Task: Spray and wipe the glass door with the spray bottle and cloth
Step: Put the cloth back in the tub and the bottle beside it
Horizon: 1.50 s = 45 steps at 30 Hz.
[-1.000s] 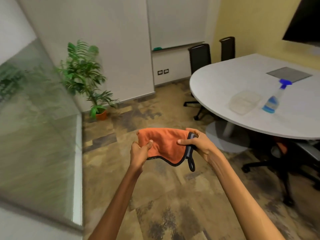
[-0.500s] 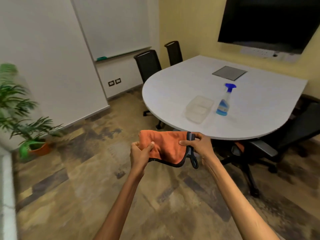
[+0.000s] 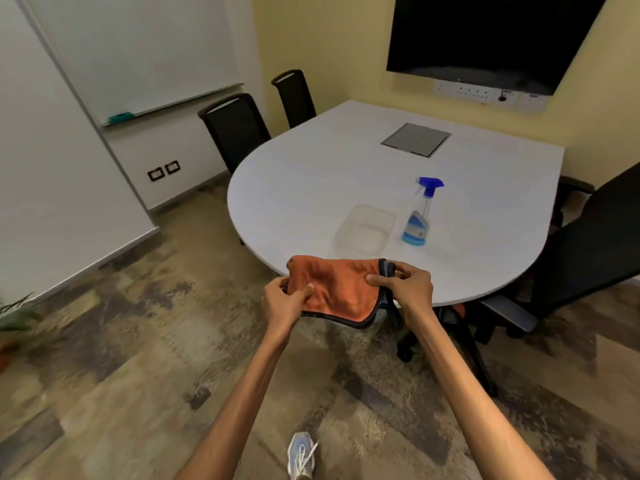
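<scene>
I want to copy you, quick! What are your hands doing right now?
Left hand: closed, pinching the left edge of the orange cloth.
Right hand: closed, gripping the cloth's right, dark-trimmed edge.

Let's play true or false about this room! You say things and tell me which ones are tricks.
1. Both the left hand and the right hand hold the orange cloth with dark edging. True.
2. A clear plastic container sits beside the clear spray bottle with a blue trigger on the white table. True.
3. The spray bottle lies tipped over. False: it stands upright.
4. The big wall screen shows a cartoon. False: it is black.
</scene>
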Available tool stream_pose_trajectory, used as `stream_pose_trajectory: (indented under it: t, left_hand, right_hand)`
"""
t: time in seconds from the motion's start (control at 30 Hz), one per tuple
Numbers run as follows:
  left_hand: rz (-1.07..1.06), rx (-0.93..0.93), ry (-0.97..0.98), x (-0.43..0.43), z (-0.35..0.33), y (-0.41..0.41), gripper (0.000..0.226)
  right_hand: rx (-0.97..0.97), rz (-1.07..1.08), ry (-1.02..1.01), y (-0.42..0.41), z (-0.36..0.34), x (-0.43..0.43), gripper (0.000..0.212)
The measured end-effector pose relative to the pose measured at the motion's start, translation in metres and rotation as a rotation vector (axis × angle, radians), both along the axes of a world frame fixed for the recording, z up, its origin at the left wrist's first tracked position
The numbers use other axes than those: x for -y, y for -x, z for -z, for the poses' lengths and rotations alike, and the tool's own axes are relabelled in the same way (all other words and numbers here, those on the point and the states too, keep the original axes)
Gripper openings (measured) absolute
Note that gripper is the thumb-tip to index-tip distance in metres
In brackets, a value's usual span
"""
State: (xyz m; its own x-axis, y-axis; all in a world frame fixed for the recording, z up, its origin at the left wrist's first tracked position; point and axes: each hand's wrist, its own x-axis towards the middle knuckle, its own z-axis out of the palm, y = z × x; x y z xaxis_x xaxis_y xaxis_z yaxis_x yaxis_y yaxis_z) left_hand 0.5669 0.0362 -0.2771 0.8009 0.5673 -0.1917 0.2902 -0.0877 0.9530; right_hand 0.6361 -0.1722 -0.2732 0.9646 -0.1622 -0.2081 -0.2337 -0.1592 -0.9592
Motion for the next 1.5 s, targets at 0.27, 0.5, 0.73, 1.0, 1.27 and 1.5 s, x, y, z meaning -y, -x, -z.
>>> stream_pose_trajectory:
  t: [0.27,0.5,0.73,1.0,1.27,1.5]
  left_hand:
    - [0.141,-0.110,-0.109,-0.024,0.011,-0.141,0.049]
    - [0.291,-0.156,-0.181,-0.028,0.027,-0.233,0.050]
    - [0.399,-0.237,-0.237,-0.010,0.050,-0.320,0.049]
    - [0.473,-0.399,-0.398,0.007,0.086,-0.395,0.022]
    - [0.578,-0.546,-0.529,0.015,0.113,-0.435,0.029]
    - [0.659,-0.542,-0.623,0.013,0.133,-0.435,0.043]
  right_hand:
    - [-0.016,0.140,0.074,-0.103,0.007,-0.024,0.053]
    - [-0.043,0.212,0.130,-0.177,0.015,-0.030,0.052]
    - [-0.142,0.135,0.277,-0.264,0.045,-0.015,0.044]
    - [-0.271,0.043,0.415,-0.340,0.090,-0.011,0.049]
    - [-0.280,-0.035,0.663,-0.361,0.120,-0.019,0.044]
    - [-0.287,-0.122,0.884,-0.367,0.137,-0.026,0.024]
